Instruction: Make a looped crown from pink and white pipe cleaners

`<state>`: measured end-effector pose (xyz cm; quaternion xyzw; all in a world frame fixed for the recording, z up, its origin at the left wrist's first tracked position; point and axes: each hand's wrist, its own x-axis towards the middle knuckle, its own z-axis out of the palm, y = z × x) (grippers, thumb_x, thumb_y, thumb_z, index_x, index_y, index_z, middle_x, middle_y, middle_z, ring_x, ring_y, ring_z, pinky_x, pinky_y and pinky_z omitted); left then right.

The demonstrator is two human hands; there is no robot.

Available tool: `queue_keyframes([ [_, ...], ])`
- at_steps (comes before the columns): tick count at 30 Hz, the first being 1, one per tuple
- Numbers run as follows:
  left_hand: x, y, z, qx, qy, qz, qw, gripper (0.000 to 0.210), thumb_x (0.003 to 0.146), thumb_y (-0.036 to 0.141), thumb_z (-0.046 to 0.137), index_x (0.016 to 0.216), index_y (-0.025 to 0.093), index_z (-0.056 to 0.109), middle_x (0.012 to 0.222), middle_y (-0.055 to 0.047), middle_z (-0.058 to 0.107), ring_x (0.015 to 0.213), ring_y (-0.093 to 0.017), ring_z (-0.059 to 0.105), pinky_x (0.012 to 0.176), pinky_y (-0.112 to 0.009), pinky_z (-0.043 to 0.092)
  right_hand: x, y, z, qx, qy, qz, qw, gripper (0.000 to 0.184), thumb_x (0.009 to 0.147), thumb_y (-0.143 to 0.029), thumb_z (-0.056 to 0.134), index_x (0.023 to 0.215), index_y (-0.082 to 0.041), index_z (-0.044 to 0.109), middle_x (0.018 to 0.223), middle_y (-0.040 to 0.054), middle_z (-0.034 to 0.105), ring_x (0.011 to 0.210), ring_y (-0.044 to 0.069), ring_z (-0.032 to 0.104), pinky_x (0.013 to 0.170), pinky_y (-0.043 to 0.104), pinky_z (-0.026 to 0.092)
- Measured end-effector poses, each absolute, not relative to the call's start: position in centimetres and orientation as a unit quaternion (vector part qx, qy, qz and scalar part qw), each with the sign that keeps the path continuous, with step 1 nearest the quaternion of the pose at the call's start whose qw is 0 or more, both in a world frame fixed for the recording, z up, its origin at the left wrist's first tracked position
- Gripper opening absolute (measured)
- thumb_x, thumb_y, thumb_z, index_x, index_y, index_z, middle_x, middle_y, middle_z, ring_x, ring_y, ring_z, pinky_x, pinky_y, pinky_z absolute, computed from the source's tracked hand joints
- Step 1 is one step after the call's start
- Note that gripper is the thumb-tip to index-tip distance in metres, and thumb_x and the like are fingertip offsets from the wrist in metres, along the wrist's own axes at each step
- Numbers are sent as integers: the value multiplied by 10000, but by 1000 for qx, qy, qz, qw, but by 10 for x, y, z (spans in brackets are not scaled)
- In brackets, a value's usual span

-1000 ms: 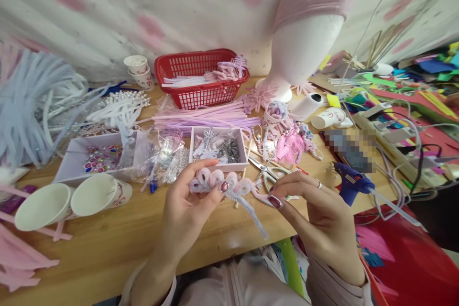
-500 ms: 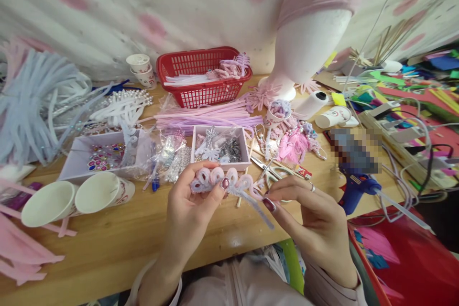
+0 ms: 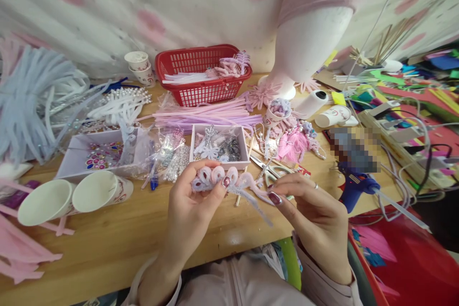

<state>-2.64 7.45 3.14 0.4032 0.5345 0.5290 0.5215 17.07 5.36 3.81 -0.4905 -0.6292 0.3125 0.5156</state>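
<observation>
My left hand (image 3: 195, 208) pinches a row of looped fuzzy pipe cleaners (image 3: 217, 177), pink and pale lilac-blue, between thumb and fingers. From the right end of the loops a pink pipe cleaner tail (image 3: 256, 188) runs to my right hand (image 3: 310, 215). The thumb and forefinger there are closed on its end. A pale blue tail (image 3: 260, 210) hangs loose between the hands, slanting down to the right. Just beyond the hands lie scissors (image 3: 272, 172) with pale handles and a white box (image 3: 219, 146) of silver ornaments.
A red basket (image 3: 202, 91) stands at the back, pink and purple pipe cleaners (image 3: 204, 117) before it. Paper cups (image 3: 46, 203) sit at left. To the right lie a blue glue gun (image 3: 358, 186) and a power strip (image 3: 401, 138) with cables. A white mannequin head (image 3: 310, 45) stands behind.
My right hand has shifted slightly right, drawing the pink tail out straighter; its last curl has opened. My left hand keeps its hold on the loops.
</observation>
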Motion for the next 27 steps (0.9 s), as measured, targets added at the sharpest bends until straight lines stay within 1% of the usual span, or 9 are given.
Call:
queue_keyframes([
  [4,-26,73,35,416,551,517,506,169,804,259,785,962,243,727,887,-4,693,795,-172,673,684,-239,570,174,54,41,-485,-633,300,523,213,883,-74,687,941,-264,761,873,29,716,854,197,656,760,322,521],
  [7,-25,73,37,414,556,520,498,165,797,251,783,953,242,730,881,-10,690,802,-181,676,681,-246,571,177,52,40,-475,-652,295,512,246,883,-49,670,964,-264,757,888,33,710,865,197,653,767,327,518],
  [14,-24,75,34,403,550,528,506,161,798,258,786,945,241,723,867,5,700,750,-150,658,665,-219,560,176,48,34,-463,-677,301,486,320,876,-6,655,1013,-278,753,940,25,717,900,179,666,792,304,528],
  [17,-22,76,32,395,540,532,518,177,794,278,799,946,234,719,835,13,698,709,-136,646,636,-208,557,176,50,33,-460,-675,315,483,321,885,-14,647,1021,-282,760,946,21,714,891,166,668,792,289,531],
  [21,-20,78,31,366,519,547,546,202,763,286,816,924,211,721,787,12,700,677,-144,653,604,-225,566,176,52,32,-459,-655,350,488,299,882,-34,666,1001,-287,771,941,16,718,888,166,669,785,283,537],
  [27,-19,79,31,351,511,556,554,213,739,275,827,909,201,721,787,8,696,664,-137,647,583,-217,565,173,51,28,-453,-638,370,501,273,871,-62,700,981,-294,793,903,26,737,869,186,670,767,309,549],
])
